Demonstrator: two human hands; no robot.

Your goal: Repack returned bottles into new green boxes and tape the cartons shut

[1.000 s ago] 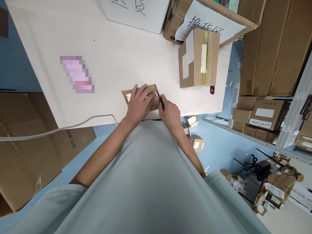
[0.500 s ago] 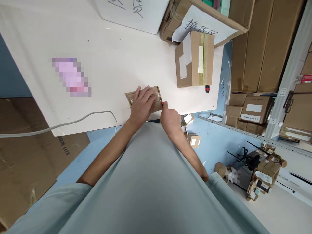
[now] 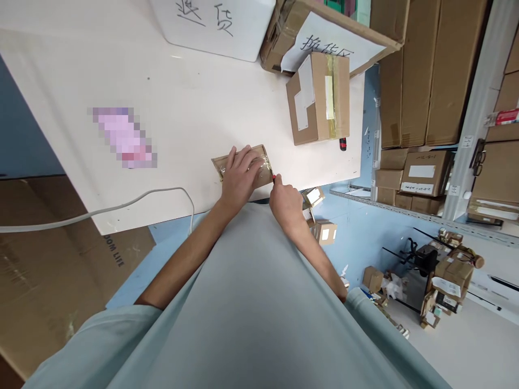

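A small flat cardboard box [image 3: 264,153] with shiny tape lies at the near edge of the white table. Across its top rests my left hand [image 3: 240,175], fingers spread and pressing it to the surface. My right hand [image 3: 287,204] is closed at the box's right edge around a red tool that looks like a box cutter [image 3: 274,178]. Only a bit of red shows past the fingers; the rest of the tool is hidden in the fist. The tool's tip meets the taped right side of the box.
A taped carton [image 3: 318,100] stands at the right of the table [image 3: 182,119], a red and black object [image 3: 343,144] beside it. Behind are a white bin [image 3: 214,40] and an open carton [image 3: 284,38]. A pixelated pink item [image 3: 125,138] and a white cable [image 3: 133,201] lie left.
The view has shifted slightly. Both hands keep their places on the box, with my right hand and the red tool slightly nearer me along its right edge.
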